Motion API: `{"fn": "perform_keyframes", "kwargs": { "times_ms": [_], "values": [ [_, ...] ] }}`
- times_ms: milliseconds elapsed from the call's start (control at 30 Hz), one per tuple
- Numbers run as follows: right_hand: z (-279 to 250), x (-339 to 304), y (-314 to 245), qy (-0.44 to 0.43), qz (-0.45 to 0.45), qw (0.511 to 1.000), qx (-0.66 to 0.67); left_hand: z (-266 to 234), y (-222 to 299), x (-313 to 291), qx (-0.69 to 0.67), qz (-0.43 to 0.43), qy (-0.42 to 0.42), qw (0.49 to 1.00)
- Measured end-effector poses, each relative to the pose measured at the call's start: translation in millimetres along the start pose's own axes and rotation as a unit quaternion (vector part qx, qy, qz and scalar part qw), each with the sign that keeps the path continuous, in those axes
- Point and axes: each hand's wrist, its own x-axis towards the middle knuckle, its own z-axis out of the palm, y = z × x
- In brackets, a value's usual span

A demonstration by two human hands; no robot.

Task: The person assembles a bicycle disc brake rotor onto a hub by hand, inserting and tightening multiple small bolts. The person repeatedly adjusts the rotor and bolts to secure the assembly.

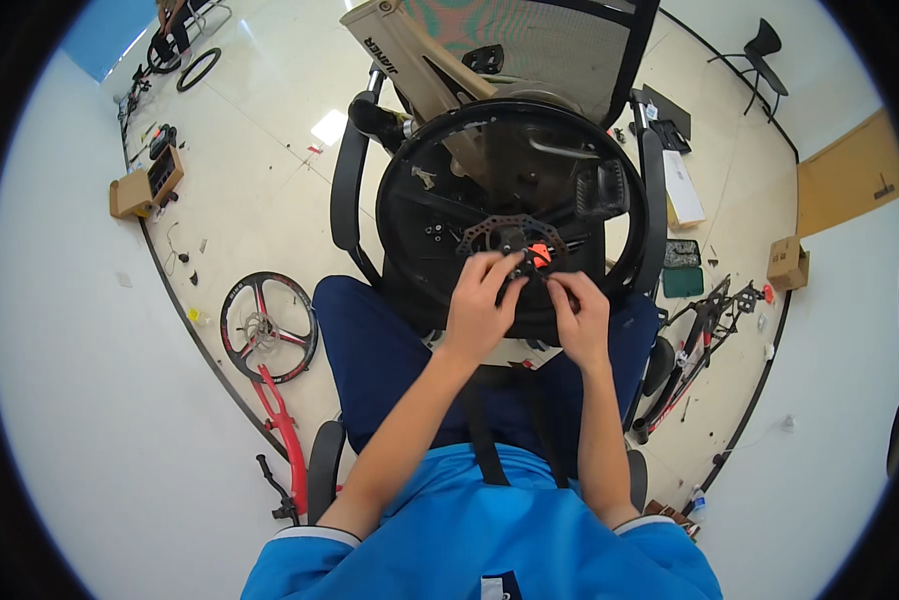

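A black bicycle wheel (394,190) lies flat across the office chair seat in front of me. At its hub sits a brake disc (481,232) with a perforated rim. My left hand (482,305) is beside the hub, thumb and fingers pinched at a small dark part. Close on its right, my right hand (581,308) is also closed, its fingertips pinched together beside that part. An orange-red piece (539,254) shows just beyond the fingertips. What exactly each hand grips is too small to tell. Small bolts (434,232) lie left of the disc.
A beige bicycle frame (419,60) leans on the chair's backrest. A black pedal (601,190) is at the wheel's right. On the floor are a spoked wheel (231,330) and red frame (284,425) at left, another bicycle frame (699,345) and green case (682,283) at right.
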Motion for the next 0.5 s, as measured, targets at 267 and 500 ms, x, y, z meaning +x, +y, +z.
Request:
{"fn": "perform_keyframes", "kwargs": {
  "times_ms": [267,500],
  "values": [
    [-1,18,0,0.019,-0.098,0.988,-0.114,19,-16,4,0.052,0.062,-0.002,0.997],
    [-10,31,-4,0.011,-0.168,0.974,-0.152,27,-21,2,0.062,0.084,0.036,0.994]
  ]
}}
